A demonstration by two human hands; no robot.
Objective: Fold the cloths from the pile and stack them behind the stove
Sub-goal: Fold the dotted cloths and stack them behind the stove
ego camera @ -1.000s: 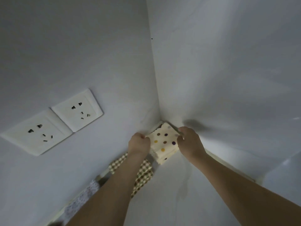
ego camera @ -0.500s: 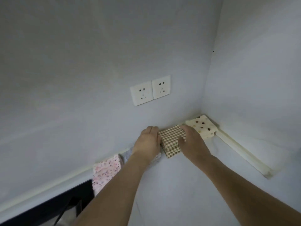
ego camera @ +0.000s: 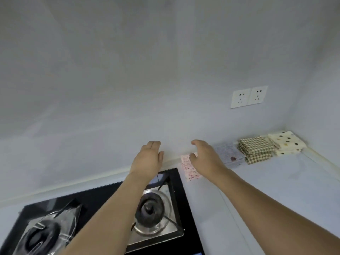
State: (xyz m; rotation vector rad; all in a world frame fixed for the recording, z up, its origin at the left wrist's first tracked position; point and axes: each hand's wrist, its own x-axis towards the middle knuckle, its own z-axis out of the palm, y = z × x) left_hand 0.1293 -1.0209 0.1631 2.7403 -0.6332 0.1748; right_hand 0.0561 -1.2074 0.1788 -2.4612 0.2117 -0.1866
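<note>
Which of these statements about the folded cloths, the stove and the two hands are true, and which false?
1. Both hands are empty. True: the left hand and right hand have relaxed fingers and hold nothing.
2. The cream polka-dot folded cloth lies nearest the wall corner. True.
3. The brown checked folded cloth lies on the black glass gas stove. False: it lies on the pale countertop, beside the polka-dot cloth.
4. The pink speckled folded cloth lies right of the stove, by the wall. True.
5. A plug sits in the white double wall socket. False: both outlets are free.
</note>
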